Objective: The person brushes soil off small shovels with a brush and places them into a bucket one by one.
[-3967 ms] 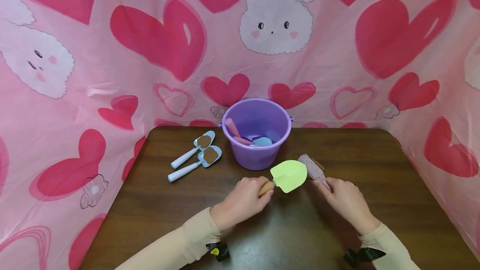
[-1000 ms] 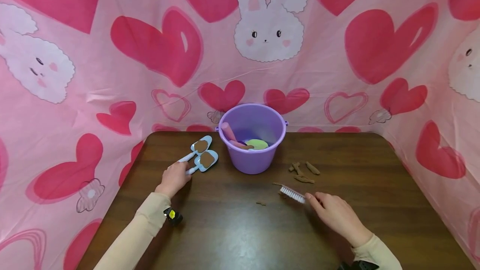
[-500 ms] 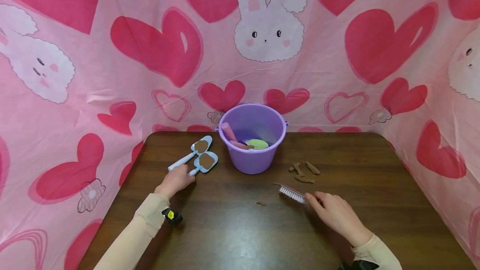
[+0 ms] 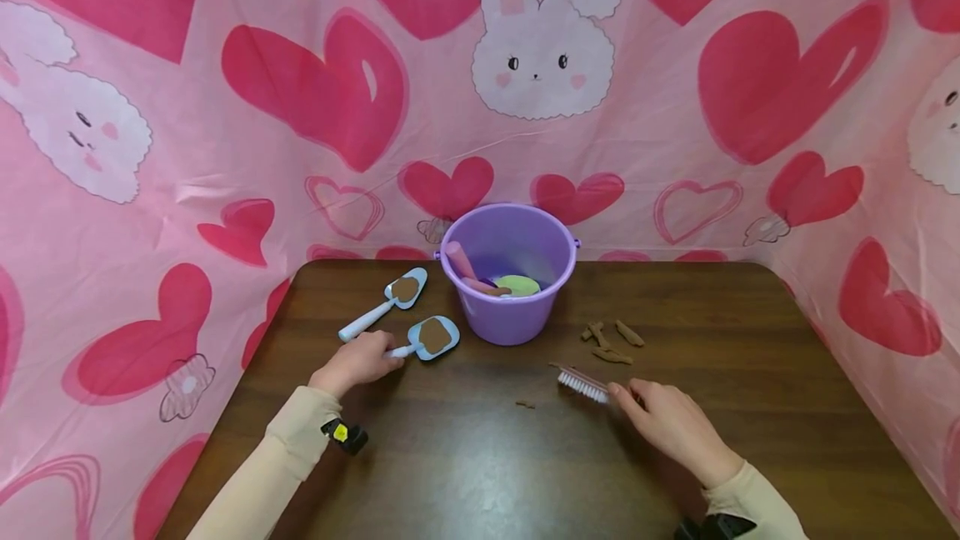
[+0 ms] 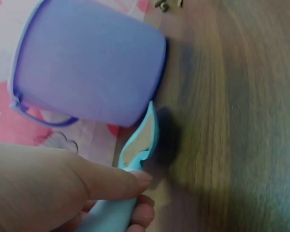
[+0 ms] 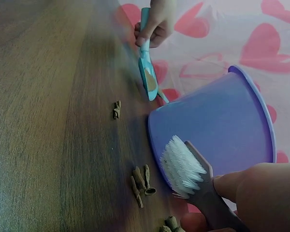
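Note:
My left hand (image 4: 358, 363) grips the white handle of a light blue toy shovel (image 4: 405, 351) with a flat brown patch in its blade. In the left wrist view, the shovel's blade (image 5: 153, 135) is raised a little over the table, close to the bucket. A second, similar shovel (image 4: 365, 321) lies just behind it. My right hand (image 4: 671, 423) holds a small brush (image 4: 583, 384) by its handle, white bristles facing down. Near the bristles lie thin brown bark-like pieces (image 4: 611, 355), with a smaller bit (image 4: 525, 404) to the left.
A purple bucket (image 4: 504, 323) stands at the back middle. Inside it are pink-handled things (image 4: 459, 261) and a light green shovel blade (image 4: 517, 285). The brown wooden table (image 4: 480, 473) is backed by a pink heart-and-rabbit cloth (image 4: 435, 132).
The green shovel left my left hand and is in the bucket. My left hand took hold of the nearer blue shovel and moved it right, away from the other. The brush moved nearer me.

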Demonstrator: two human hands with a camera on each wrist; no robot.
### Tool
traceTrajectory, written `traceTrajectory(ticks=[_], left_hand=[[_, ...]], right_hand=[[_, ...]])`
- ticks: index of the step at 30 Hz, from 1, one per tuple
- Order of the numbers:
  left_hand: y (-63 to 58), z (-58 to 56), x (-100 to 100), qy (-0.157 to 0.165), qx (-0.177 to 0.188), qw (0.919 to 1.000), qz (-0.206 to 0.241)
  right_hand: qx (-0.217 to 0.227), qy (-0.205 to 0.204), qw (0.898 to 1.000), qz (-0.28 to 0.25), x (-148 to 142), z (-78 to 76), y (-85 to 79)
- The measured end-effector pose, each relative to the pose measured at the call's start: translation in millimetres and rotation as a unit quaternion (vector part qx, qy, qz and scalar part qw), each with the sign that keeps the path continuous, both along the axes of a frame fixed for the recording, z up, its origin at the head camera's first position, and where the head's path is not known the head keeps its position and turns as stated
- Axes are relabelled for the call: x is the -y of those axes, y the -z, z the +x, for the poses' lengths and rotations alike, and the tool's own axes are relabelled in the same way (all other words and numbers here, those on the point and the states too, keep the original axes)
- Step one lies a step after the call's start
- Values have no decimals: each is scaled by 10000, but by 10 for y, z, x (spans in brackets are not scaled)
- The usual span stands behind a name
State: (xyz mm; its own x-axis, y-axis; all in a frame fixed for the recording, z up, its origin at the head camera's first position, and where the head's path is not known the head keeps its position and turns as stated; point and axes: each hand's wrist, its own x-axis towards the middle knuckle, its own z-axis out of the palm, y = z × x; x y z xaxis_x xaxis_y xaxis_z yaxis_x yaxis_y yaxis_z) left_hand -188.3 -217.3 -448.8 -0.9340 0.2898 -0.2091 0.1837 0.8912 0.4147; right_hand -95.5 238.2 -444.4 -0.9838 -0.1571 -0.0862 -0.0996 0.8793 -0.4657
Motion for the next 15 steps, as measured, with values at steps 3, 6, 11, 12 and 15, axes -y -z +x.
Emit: traceTrajectory(ticks=[3, 6, 11, 12, 15], left_hand=[[-44, 45, -68, 123, 167, 9998, 10], [-90, 97, -134, 302, 200, 9993, 83], [-149, 169, -254, 750, 375, 9959, 342], [-161, 178, -284, 816, 479, 9946, 422], [-42, 150, -328, 1191, 591, 9889, 671]], right_hand=[[5, -28, 10000, -6, 5, -3, -2], [2, -37, 10000, -9, 7, -3, -4], [3, -6, 10000, 0, 6, 9, -18], [-5, -3, 10000, -3, 8, 12, -22], [-63, -20, 10000, -11, 15, 14, -34]])
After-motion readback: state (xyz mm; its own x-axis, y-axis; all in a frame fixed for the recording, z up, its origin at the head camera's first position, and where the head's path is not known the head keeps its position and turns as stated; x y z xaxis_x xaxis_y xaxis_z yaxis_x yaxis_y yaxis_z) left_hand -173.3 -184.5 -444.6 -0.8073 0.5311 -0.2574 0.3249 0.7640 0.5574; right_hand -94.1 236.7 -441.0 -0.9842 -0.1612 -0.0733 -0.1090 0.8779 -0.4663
